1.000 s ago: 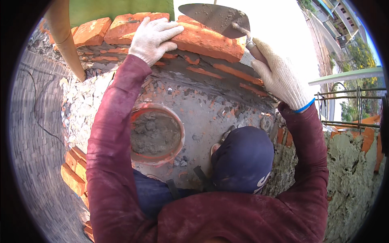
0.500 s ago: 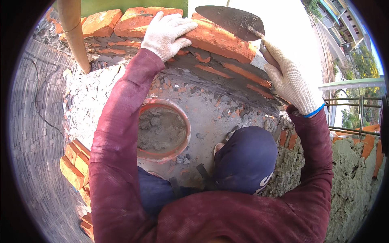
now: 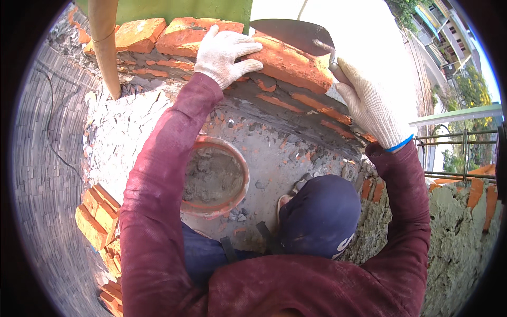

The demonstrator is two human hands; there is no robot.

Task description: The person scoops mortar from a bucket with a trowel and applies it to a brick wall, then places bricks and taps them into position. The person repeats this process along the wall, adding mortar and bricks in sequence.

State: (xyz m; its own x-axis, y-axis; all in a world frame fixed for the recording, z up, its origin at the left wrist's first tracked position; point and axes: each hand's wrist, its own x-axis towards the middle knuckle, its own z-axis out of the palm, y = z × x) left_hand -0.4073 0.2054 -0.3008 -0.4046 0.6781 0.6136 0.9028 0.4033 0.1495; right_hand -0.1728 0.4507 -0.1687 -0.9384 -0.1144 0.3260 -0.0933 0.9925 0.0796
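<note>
My left hand (image 3: 224,57), in a white knit glove, lies on top of the low brick wall with its fingers spread. Its fingertips touch the near-left end of an orange brick (image 3: 293,63). My right hand (image 3: 372,103), gloved too, is closed round the handle of a trowel (image 3: 290,34). The trowel's dark blade lies along the far side of that brick, its tip pointing left. Grey mortar shows in the courses beneath the brick. Two more bricks of the top row, including one brick (image 3: 195,36) beside my left hand, sit farther left.
A round tub (image 3: 245,185) of wet mortar stands on the floor between my arms. A wooden pole (image 3: 103,47) rises at the left. Loose bricks (image 3: 97,216) are piled at lower left. Metal bars (image 3: 459,140) and a rough mortared wall (image 3: 454,232) are at right.
The view has shifted slightly. The trowel and my right hand have moved a little left along the brick's far side. My left hand stays on the brick's end.
</note>
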